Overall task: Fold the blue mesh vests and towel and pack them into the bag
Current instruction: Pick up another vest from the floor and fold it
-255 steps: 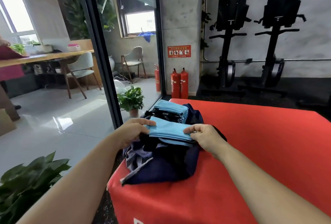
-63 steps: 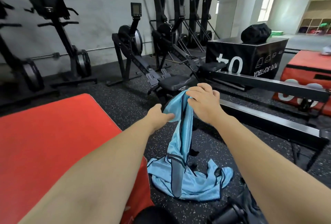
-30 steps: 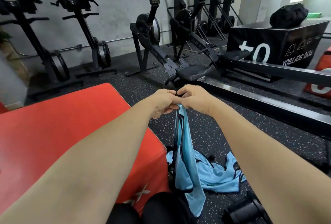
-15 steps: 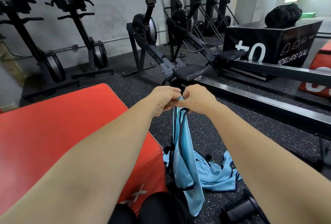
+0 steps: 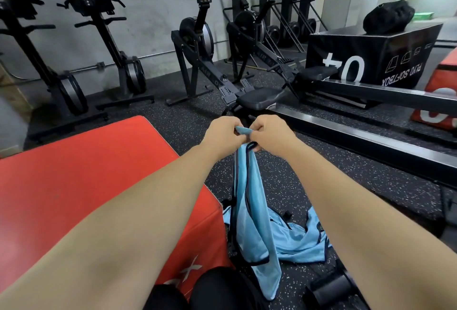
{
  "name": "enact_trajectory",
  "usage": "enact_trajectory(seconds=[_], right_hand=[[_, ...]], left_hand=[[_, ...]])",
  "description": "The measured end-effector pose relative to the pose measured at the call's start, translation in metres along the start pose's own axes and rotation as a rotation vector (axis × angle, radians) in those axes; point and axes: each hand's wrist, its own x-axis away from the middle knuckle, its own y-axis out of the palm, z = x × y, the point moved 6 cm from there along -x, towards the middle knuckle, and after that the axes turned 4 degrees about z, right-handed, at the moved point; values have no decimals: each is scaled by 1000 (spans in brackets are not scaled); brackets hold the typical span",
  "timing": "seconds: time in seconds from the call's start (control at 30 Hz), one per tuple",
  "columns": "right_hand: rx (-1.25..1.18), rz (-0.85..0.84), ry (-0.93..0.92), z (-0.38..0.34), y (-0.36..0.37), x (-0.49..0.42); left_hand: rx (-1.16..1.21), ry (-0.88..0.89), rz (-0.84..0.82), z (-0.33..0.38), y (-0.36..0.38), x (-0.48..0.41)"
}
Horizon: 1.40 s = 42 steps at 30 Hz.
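Left hand [image 5: 223, 135] and right hand [image 5: 268, 134] held close together, fingers curled, pinching the top edge of a blue mesh vest [image 5: 249, 200], vest hanging from the fingertips beside a red plyo box [image 5: 74, 181], another blue vest [image 5: 299, 240] crumpled on the speckled floor [image 5: 321, 181] below

Blue vest [image 5: 252, 198] hangs bunched; 2nd vest [image 5: 294, 243] crumpled on floor [image 5: 284, 176]

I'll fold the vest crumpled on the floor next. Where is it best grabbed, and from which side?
Probably pinch the crumpled vest at its raised, dark-trimmed fold, coming from above: the rest lies flat on the floor, and the red box stands at its left.
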Motion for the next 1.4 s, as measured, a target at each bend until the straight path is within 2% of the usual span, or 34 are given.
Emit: enact_trajectory(seconds=[0.1, 0.17, 0.27, 0.43, 0.53, 0.67, 0.8, 0.9, 1.13, 1.27, 1.4], right_hand=[[-240, 6, 60, 8, 11, 3], [-157, 25, 59, 12, 12, 4], [25, 2, 75, 21, 15, 5], [7, -48, 101, 37, 26, 1], [-99, -38, 89, 38, 24, -2], [-262, -1, 12, 22, 12, -6], [-289, -32, -28, 9, 10, -12], [-309, -68, 4, 15, 14, -10], [-63, -384, 130, 79, 65, 19], [-171, -381, 156, 88, 82, 28], [-50, -342, 75, 87, 89, 27]], left_hand=[[-28, -19, 65, 0, 3, -4], [18, -3, 60, 2, 6, -5], [262, -85, 52, 0, 6, -9], [560, -218, -2, -2, 3, -20], [607, -287, 6, -18, 8, -23], [494, -302, -70, -31, 16, -15], [646, -325, -164, -24, 29, -3], [659, -319, -116, -20, 26, -9], [809, -370, -77, 0, 4, -38], [896, -397, -73, 9, -9, -49], [948, -404, -16, 9, -26, -52]])
